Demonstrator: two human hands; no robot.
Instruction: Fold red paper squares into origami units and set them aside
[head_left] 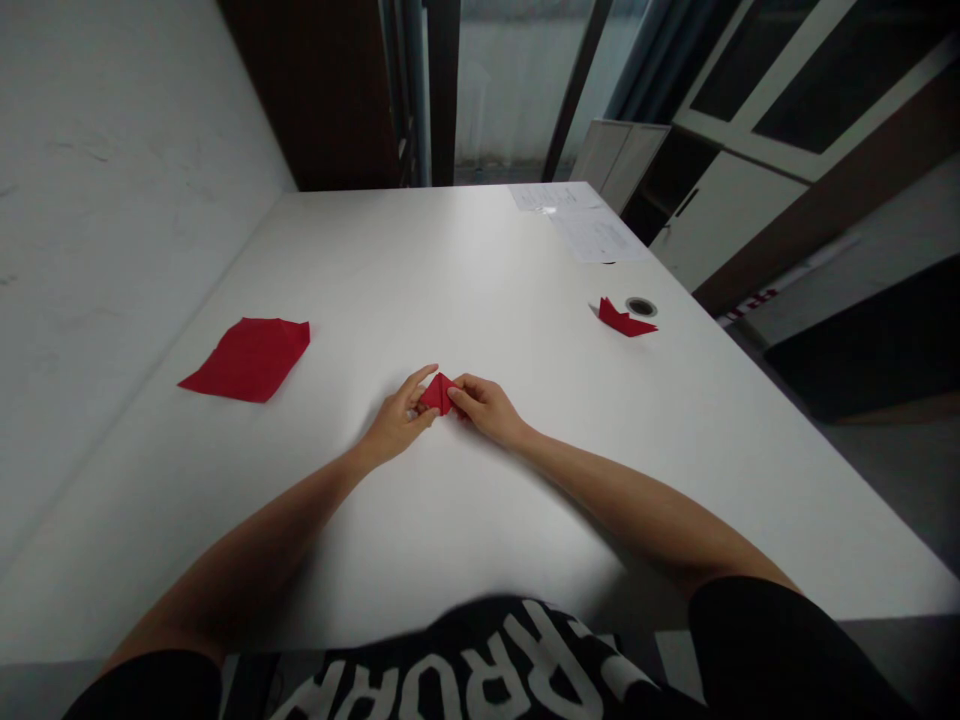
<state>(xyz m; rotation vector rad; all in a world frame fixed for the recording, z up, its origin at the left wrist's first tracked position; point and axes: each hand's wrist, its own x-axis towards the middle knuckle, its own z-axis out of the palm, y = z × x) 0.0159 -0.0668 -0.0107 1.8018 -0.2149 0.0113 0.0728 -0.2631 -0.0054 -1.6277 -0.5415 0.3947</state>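
A small piece of red folded paper (435, 392), diamond-shaped with a seam down its middle, is held between my two hands above the white table. My left hand (403, 415) grips its left side, thumb at the lower edge and the index finger raised off it. On the right side, my right hand (486, 405) pinches the paper with the thumb on top; the fingers behind are partly hidden.
Flat on the left of the white table (360, 260) lies a creased red paper sheet (251, 360). A folded red paper boat (622, 319) sits at the right, beside a round cable hole (641, 307). Printed sheets (592, 235) lie at the far right. A wall (135, 150) borders the left.
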